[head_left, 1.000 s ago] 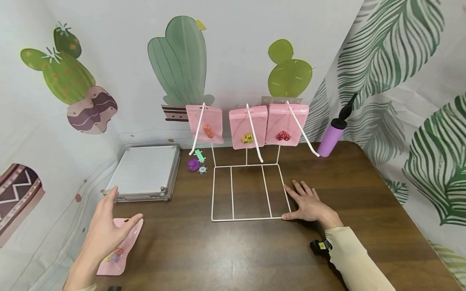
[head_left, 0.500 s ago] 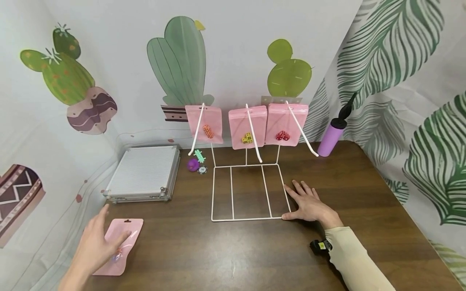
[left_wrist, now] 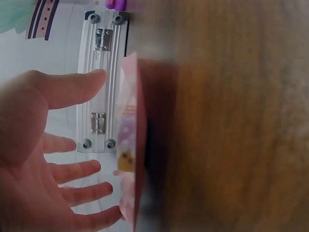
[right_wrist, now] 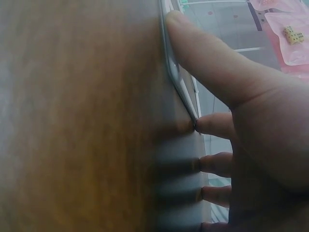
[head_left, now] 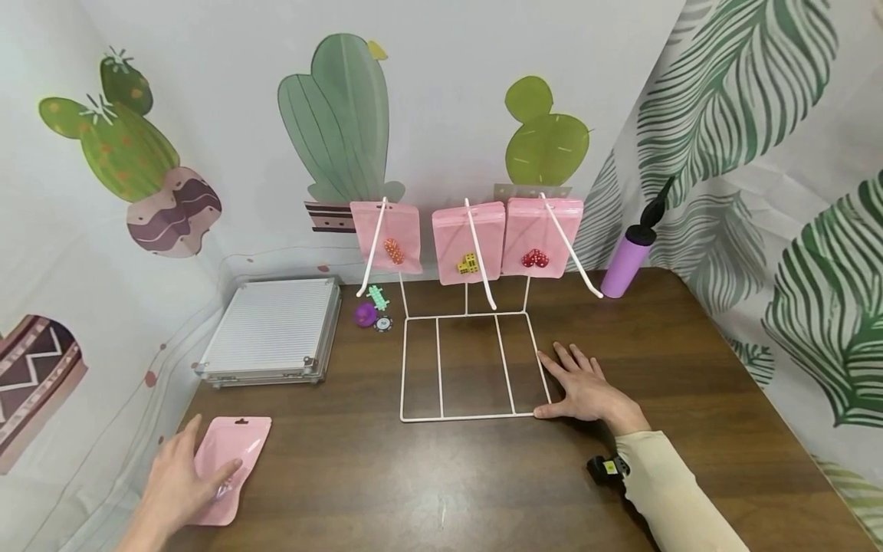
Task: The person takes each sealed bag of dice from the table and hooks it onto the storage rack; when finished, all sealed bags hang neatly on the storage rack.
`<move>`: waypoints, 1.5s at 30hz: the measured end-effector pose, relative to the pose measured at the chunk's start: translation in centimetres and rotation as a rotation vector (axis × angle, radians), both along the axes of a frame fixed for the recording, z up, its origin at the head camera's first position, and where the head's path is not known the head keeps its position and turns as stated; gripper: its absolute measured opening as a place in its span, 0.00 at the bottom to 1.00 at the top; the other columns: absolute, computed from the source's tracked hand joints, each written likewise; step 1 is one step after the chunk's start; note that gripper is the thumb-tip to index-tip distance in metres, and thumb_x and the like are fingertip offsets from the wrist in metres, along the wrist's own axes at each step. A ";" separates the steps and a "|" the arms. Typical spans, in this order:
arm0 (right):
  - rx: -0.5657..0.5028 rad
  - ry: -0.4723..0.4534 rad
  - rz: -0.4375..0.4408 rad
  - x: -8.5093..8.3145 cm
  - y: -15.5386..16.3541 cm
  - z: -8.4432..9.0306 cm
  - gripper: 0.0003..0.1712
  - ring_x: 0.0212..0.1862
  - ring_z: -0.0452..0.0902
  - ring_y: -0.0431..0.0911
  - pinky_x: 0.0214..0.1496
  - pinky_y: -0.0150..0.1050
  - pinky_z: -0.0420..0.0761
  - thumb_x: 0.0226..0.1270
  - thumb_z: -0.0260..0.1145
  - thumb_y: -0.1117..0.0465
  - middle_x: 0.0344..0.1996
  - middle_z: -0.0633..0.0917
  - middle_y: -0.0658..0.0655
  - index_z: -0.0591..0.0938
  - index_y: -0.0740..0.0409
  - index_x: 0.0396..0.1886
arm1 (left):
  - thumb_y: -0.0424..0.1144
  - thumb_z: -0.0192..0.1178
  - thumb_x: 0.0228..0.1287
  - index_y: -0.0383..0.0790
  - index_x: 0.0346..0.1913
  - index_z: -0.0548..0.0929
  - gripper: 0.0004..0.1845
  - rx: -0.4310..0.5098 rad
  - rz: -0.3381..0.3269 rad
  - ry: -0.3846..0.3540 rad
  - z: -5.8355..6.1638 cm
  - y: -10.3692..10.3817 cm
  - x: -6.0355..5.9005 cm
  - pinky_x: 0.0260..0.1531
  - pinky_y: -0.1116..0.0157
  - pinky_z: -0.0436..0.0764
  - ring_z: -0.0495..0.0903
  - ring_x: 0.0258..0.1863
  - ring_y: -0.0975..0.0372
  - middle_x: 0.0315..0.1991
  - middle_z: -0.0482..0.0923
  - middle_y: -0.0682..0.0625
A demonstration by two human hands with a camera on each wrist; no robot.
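My left hand [head_left: 172, 479] is over the left part of a pink zip pouch [head_left: 243, 443] lying flat on the table, thumb and fingers spread around it. In the left wrist view the thumb is above the pouch [left_wrist: 129, 92] and the lower fingertips are right at its edge; yellow and purple pieces show inside. My right hand [head_left: 586, 389] rests with spread fingers on the table at the right side of a white wire display rack [head_left: 469, 416]. Its thumb and index finger touch the base wire. Three hooks on the rack carry pink pouches [head_left: 451, 231] containing orange, yellow and red dice.
A ribbed silver case [head_left: 269, 326] lies at the back left. Beside the rack are a purple toy [head_left: 366, 314], a mint-green piece [head_left: 377, 297] and a poker chip [head_left: 382, 324]. A purple hand pump [head_left: 624, 264] stands at the back right. Printed cloth hangs behind the table.
My left hand has come down and back toward the left, from above the table to the pink pouch. The right hand stays in place against the rack.
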State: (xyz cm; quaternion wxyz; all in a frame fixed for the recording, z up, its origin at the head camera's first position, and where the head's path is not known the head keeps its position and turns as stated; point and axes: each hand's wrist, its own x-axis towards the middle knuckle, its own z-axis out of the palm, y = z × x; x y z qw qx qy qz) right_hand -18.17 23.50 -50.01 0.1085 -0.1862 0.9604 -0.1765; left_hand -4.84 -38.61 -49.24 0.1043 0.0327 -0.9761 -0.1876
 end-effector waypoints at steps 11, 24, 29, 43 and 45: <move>-0.004 0.003 -0.004 0.0 0.1 -0.4 0.64 0.74 0.41 0.72 0.68 0.75 0.45 0.46 0.70 0.28 0.75 0.51 0.71 0.57 0.54 0.77 | 0.50 0.74 0.47 0.22 0.69 0.54 0.56 -0.028 0.043 -0.102 -0.3 -0.2 0.1 0.45 0.30 0.66 0.64 0.51 0.24 0.56 0.63 0.16; -0.010 0.004 -0.007 0.0 0.0 -0.4 0.63 0.74 0.41 0.72 0.68 0.75 0.45 0.47 0.70 0.28 0.75 0.51 0.72 0.58 0.55 0.77 | 0.53 0.71 0.52 0.16 0.68 0.51 0.56 -0.001 0.077 -0.256 -0.2 -0.1 -0.3 0.47 0.31 0.67 0.63 0.51 0.24 0.55 0.60 0.14; -0.012 -0.008 -0.009 -0.1 0.1 -0.3 0.63 0.74 0.40 0.71 0.68 0.75 0.44 0.47 0.70 0.28 0.75 0.50 0.72 0.57 0.54 0.77 | 0.53 0.69 0.55 0.18 0.69 0.50 0.55 0.023 0.082 -0.306 -0.2 0.0 -0.3 0.43 0.33 0.72 0.67 0.50 0.27 0.55 0.58 0.17; -0.013 -0.021 -0.008 -0.1 0.0 -0.1 0.64 0.74 0.39 0.72 0.68 0.74 0.43 0.47 0.70 0.28 0.75 0.50 0.72 0.57 0.54 0.77 | 0.68 0.65 0.51 0.29 0.73 0.49 0.61 0.035 0.177 -0.419 0.1 0.0 -0.2 0.38 0.34 0.72 0.67 0.50 0.28 0.60 0.54 0.22; -0.012 -0.020 -0.008 -0.1 0.0 -0.1 0.63 0.74 0.39 0.71 0.69 0.74 0.43 0.47 0.70 0.28 0.75 0.50 0.71 0.57 0.54 0.77 | 0.67 0.66 0.50 0.31 0.73 0.51 0.60 0.035 0.183 -0.393 0.0 0.0 -0.1 0.39 0.35 0.71 0.67 0.52 0.27 0.60 0.55 0.24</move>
